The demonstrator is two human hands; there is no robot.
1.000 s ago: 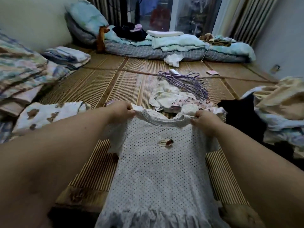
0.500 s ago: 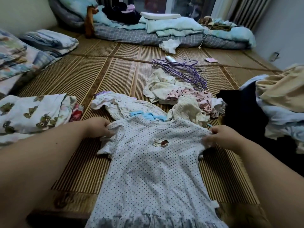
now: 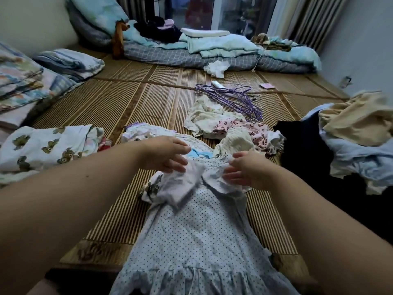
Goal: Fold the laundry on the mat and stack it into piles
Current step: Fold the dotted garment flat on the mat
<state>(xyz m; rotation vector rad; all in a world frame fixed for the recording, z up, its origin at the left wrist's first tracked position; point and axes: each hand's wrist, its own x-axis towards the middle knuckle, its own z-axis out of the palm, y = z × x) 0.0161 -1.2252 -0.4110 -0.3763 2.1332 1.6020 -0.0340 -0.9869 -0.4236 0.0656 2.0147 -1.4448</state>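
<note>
A white dress with small dark dots (image 3: 197, 231) lies flat on the bamboo mat (image 3: 119, 103), its frilled hem nearest me. Both short sleeves are turned inward over its chest. My left hand (image 3: 168, 153) hovers with straight fingers over the folded left sleeve, fingertips touching it. At the folded right sleeve, my right hand (image 3: 244, 169) rests with its fingers straight as well. Beyond the dress lies a loose heap of small clothes (image 3: 231, 128). A folded bear-print pile (image 3: 46, 145) sits at the left.
Purple hangers (image 3: 234, 96) lie past the heap. A black garment (image 3: 302, 141) and a beige and blue pile (image 3: 357, 133) crowd the right side. Folded quilts (image 3: 21, 81) line the left, and bedding (image 3: 212, 50) runs along the back wall.
The dress was lowered from the air onto the mat. My hands went from its shoulders to the sleeves and have brought both sleeves inward over the chest.
</note>
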